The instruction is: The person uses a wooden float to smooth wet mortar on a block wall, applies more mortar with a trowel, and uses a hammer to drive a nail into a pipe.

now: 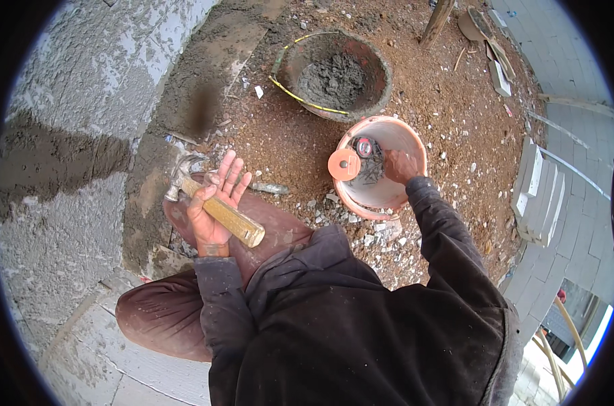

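"So, gripping what with the left hand (211, 220)?"

"Holding a hammer (229, 218), with the thumb over the handle near the head and the other fingers stretched loosely out."

"Lying how, against the palm?"

"Slanting across it, with the head past the thumb at upper left and the butt jutting out at lower right."

"And with the right hand (400, 166)?"

"Reaching inside the pinkish pail (402, 135), next to dark nail-like pieces (370, 173); too hidden to tell whether grasping any."
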`<state>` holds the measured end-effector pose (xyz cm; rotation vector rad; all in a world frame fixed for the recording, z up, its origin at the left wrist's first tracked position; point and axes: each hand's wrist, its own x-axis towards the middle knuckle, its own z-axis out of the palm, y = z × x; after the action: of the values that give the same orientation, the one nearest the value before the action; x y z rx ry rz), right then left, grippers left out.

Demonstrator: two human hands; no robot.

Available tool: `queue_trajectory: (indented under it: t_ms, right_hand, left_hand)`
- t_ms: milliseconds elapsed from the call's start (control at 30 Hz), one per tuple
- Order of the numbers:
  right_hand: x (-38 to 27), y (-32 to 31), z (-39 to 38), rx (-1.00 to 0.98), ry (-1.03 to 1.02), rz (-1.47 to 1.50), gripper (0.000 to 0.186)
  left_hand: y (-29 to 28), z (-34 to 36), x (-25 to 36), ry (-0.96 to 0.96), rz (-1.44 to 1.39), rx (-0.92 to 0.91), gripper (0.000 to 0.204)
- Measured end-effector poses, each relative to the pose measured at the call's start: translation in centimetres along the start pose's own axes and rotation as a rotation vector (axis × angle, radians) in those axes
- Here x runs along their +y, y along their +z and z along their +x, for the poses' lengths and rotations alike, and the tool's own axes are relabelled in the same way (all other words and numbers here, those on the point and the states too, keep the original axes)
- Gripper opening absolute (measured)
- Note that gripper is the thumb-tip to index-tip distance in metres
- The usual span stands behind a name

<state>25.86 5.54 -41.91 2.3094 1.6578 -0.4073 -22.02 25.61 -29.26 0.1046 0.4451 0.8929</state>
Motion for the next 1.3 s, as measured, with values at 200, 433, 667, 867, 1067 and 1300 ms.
queue_trajectory:
  t_ms: [200,433,667,867,1067,1300]
  right_hand:
    - [-2.9,-0.6,3.0,0.073,-0.04,0.033,0.039]
    - [-3.4,-2.7,3.2,-0.353,-0.249,-0.174,0.039]
    - [-4.5,-1.7,2.4,-0.127,0.121,0.233,0.028]
    - [-3.1,-0.8,1.2,-0.363,0.064,-0.023,0.029]
    - [-5.5,0.3,1.7,0.052,0.214,0.232,0.026]
    - [-10.0,1.0,1.5,-0.076,0.366,0.299,0.029]
  left_hand:
    - [-0.3,0.2,-0.1,-0.014,-0.025,-0.017,0.012]
    - [0.3,0.0,0.0,-0.003,0.059,0.031,0.014]
    - [0.1,0.2,0.0,-0.02,0.042,0.008,0.015]
    - [-0.6,0.1,0.4,-0.029,0.009,-0.021,0.014]
    - [-0.6,0.2,0.1,-0.033,-0.001,-0.019,0.015]
    - [-0.1,0.2,0.1,-0.022,0.068,0.012,0.013]
